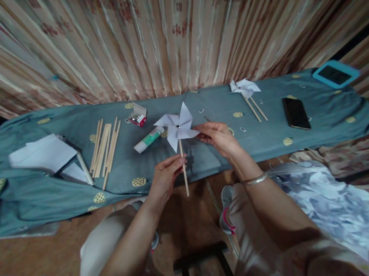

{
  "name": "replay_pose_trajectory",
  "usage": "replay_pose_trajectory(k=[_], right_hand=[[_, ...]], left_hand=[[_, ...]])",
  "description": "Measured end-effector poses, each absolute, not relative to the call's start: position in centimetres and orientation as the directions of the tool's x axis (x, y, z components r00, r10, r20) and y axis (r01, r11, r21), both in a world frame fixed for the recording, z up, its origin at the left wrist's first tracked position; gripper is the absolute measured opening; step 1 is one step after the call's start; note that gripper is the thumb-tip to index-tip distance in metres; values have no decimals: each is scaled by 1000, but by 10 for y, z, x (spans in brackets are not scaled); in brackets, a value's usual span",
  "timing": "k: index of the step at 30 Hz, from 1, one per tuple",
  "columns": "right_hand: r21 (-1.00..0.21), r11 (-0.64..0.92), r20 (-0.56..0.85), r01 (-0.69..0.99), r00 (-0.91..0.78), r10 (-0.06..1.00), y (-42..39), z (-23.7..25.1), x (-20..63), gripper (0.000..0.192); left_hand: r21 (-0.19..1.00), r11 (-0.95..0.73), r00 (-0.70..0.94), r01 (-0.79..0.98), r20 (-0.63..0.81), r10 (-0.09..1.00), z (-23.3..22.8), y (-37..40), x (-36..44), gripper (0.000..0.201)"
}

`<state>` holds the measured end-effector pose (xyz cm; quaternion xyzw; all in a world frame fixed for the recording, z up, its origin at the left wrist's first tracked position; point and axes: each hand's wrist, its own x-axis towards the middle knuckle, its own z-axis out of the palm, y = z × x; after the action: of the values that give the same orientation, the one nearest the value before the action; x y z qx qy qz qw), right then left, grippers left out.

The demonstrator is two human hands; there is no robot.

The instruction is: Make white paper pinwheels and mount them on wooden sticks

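A white paper pinwheel (184, 133) with a dark pin at its centre stands upright in front of me on a thin wooden stick (185, 175). My left hand (166, 174) is closed, thumb and fingers pinching the stick below the paper blades. At the right, my right hand (216, 136) has its fingertips closed on the tip of one blade. Behind the pinwheel to the left lie a glue stick (150, 139) with a green label and a small open red-and-white box (138, 115) of shiny pins.
Several wooden sticks (106, 145) and white paper sheets (45, 155) lie left on the green cloth (258, 140). More pinwheels (245, 87), a black phone (296, 113) and a blue-framed device (335, 74) sit right. Paper pieces fill a clear bag (330, 199) below.
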<state>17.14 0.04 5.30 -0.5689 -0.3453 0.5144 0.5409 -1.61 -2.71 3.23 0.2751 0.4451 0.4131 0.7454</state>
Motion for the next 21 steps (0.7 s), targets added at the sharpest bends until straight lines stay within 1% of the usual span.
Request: replay_pose_trajectory(k=[3, 8, 14, 21], right_hand=[[-967, -188, -223, -172, 214, 951, 0, 52, 169, 41], [-971, -202, -224, -131, 184, 957, -1, 49, 167, 40], [-966, -213, -236, -148, 166, 957, -2, 47, 162, 41], [-963, -243, -255, -117, 98, 962, -3, 50, 159, 42]], left_hand=[[780, 499, 253, -377, -432, 866, 32, -27, -17, 41], [789, 490, 238, -371, -429, 871, 31, -26, -16, 39], [784, 496, 230, -375, -439, 868, 31, -25, -16, 38], [794, 490, 244, -360, -427, 871, 30, -25, -16, 37]])
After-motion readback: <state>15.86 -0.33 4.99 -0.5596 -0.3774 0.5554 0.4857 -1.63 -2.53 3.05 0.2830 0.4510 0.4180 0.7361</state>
